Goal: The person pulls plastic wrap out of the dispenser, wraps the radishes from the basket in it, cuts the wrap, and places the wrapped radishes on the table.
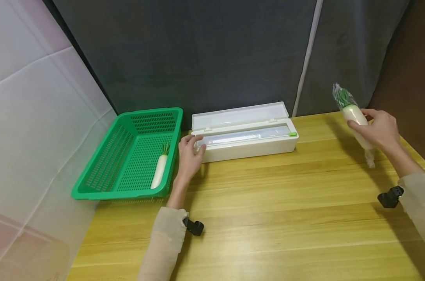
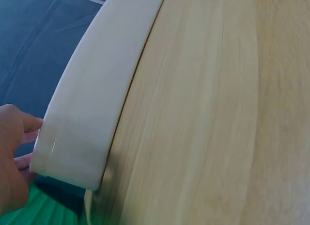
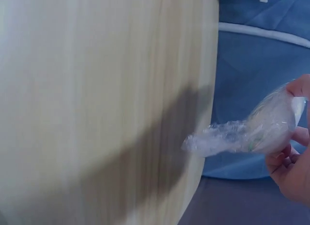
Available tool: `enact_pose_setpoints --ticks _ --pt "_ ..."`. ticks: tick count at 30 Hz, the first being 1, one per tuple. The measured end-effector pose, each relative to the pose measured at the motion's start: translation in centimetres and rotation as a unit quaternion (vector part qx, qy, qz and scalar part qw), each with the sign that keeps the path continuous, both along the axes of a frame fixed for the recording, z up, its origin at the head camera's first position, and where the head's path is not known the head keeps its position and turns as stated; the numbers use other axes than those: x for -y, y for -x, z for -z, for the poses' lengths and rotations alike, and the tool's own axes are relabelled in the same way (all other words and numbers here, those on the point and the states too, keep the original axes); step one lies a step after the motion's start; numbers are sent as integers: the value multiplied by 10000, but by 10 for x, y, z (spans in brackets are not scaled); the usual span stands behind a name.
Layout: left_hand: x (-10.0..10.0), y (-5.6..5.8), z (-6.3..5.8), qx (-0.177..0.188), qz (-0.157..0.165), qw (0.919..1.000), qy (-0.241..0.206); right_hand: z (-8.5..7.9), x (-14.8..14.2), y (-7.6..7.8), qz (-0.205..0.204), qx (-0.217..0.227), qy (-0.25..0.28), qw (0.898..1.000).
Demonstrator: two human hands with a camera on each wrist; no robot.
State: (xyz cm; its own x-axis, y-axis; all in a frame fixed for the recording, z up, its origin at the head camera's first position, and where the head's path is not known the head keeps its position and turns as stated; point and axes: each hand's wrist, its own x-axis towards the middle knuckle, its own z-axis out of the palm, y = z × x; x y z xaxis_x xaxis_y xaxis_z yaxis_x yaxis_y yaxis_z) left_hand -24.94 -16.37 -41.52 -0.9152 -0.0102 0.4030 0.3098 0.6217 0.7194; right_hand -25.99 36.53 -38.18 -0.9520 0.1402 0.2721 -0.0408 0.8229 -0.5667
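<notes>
Right hand (image 1: 381, 127) raised over right side of table (image 1: 268, 218), thumb and fingers gripping plastic-wrapped radish (image 1: 354, 114), leafy end tilted up; left hand (image 1: 189, 156) reaching forward, fingers loosely bent, touching left end of white box (image 1: 249, 150), lid (image 1: 240, 116) raised, beside green basket (image 1: 119, 194) holding unwrapped radish (image 1: 159, 170)

The white radish (image 1: 354, 113) has green leaves and wears clear, shiny, crinkly plastic that pokes out past both ends. It tilts in the right hand (image 1: 381, 127), up in the air, leaves on top. The long white box (image 1: 251, 150) has its lid (image 1: 240, 114) open at the back and clear wrap (image 1: 247, 136) inside. The left hand (image 1: 189, 156) touches its left end.
</notes>
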Motion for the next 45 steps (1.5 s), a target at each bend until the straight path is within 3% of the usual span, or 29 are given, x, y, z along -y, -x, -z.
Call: enact_pose_setpoints --ticks 4,11,27,45 --pt "3 1 2 -13 -33 10000 17 5 -8 2 34 76 -262 9996" --pt "6 3 4 -51 69 10000 -49 15 -28 1 151 618 -581 9963" --pt "8 3 7 -161 88 9997 -165 28 -52 -4 624 1532 -1093 9801" --pt "9 5 9 -258 64 9995 -140 33 -59 -13 897 1663 -1394 9720"
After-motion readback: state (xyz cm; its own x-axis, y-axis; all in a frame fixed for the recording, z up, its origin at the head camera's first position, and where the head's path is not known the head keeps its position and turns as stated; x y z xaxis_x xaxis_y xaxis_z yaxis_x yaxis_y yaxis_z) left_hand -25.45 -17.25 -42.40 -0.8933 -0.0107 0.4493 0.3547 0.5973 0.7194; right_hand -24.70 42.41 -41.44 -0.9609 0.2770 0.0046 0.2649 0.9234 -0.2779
